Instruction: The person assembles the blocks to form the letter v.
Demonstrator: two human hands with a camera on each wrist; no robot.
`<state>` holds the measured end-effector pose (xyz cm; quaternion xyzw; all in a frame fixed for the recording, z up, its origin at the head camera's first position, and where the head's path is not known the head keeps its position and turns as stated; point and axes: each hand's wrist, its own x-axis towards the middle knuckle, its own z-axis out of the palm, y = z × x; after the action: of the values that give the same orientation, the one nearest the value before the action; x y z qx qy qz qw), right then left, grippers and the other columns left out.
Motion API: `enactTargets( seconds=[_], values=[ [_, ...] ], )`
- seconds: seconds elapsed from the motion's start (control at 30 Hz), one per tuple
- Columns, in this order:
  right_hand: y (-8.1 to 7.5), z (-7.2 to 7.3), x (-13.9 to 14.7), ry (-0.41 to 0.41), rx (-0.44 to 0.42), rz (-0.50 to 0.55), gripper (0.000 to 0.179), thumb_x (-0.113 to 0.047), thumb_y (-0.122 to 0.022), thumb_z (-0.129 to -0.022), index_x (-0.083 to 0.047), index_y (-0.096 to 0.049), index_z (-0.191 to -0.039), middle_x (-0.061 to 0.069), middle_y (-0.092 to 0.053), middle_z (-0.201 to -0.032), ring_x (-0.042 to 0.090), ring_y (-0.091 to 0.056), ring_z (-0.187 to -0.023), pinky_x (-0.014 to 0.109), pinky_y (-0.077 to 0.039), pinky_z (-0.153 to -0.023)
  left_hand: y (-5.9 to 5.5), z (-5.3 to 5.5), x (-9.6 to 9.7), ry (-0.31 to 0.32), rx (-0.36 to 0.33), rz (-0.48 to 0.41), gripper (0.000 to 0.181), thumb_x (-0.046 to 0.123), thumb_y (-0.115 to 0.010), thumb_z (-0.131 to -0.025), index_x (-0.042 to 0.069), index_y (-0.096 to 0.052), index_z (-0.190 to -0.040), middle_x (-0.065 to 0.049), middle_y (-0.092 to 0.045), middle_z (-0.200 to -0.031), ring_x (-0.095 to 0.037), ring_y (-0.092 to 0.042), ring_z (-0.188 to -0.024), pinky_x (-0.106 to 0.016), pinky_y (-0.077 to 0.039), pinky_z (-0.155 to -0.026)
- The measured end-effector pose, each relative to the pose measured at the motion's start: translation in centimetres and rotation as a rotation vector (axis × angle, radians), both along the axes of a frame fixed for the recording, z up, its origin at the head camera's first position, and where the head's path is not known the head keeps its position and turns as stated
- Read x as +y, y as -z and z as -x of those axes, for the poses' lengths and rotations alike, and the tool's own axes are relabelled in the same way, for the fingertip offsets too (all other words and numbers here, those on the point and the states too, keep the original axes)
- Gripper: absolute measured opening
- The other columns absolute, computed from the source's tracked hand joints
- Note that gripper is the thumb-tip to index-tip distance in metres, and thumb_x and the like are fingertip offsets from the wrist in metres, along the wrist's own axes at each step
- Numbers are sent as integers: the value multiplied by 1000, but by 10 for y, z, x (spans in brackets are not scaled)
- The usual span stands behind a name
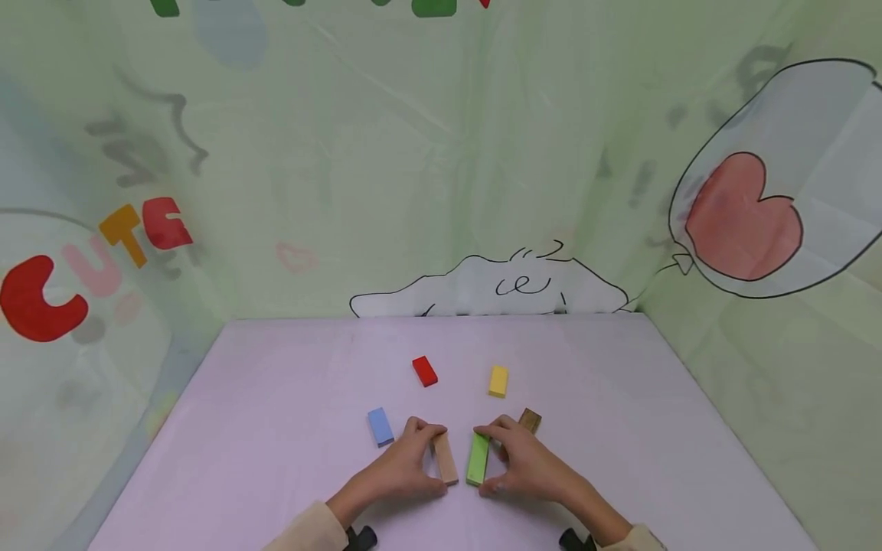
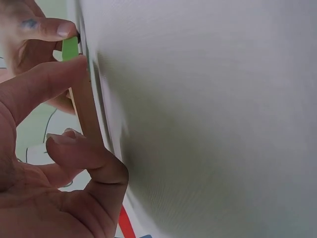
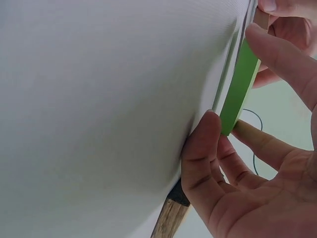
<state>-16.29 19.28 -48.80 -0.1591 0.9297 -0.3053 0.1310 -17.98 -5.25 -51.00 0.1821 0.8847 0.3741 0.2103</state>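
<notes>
Okay, left hand (image 1: 406,463): pinching a light-tan oblong wooden-looking block (image 1: 445,461) lengthwise, thumb at the near end, fingertips at the far end.
Right hand (image 1: 527,461): mirroring that on a bright-green oblong block (image 1: 478,459) — thumb near, fingertips far.
Block pair: standing apart, side by side between the hands, near ends sitting closer than far ends; can't tell if undersides are touching the pale lilac tabletop (image 1: 289,421).
Nearby blocks: a sky-blue oblong block (image 1: 380,427) is lying just beside the left hand; a dark-brown wood-grained block (image 1: 530,420) is showing partly behind the right hand.
Far blocks: a red oblong block (image 1: 425,371) and a yellow oblong block (image 1: 498,381) are lying beyond, untouched.
Good grip: probably keeping both pinches light and level, fingertips on the ends, leaving inner long sides free.
Gap: likely needing a slight wrist turn for evening it.
Watch: knuckles could be nudging neighbours — moving low and slow would be helping.
</notes>
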Motion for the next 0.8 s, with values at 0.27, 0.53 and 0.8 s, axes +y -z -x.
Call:
enactTargets(
  seconds=[0.27, 0.53, 0.8],
  values=[
    [2, 3, -3, 1, -9, -14, 82, -25, -100, -69, -7, -66, -142, 5, -58, -120, 17, -48, -92, 24, -39, -69, 3, 1, 2, -8, 3, 4, 84, 23, -93, -78, 14, -53, -152, -12, -44, -145, -24, -56, -120, -53, -55, -107],
    [-3, 4, -7, 16, -25, -25, 82, -23, -101, -69, -6, -66, -142, 8, -58, -122, 19, -48, -93, 26, -39, -70, 3, 1, 3, -5, 4, 6, 84, 24, -92, -80, 17, -52, -153, -11, -43, -147, -25, -55, -121, -55, -54, -108],
    [0, 5, -7, 22, -49, -36, 83, -22, -101, -69, -6, -66, -142, 7, -56, -121, 19, -48, -94, 26, -39, -71, 4, 1, 5, 4, 10, 16, 83, 24, -92, -81, 17, -52, -153, -11, -43, -147, -24, -57, -116, -53, -55, -106]
  ],
)
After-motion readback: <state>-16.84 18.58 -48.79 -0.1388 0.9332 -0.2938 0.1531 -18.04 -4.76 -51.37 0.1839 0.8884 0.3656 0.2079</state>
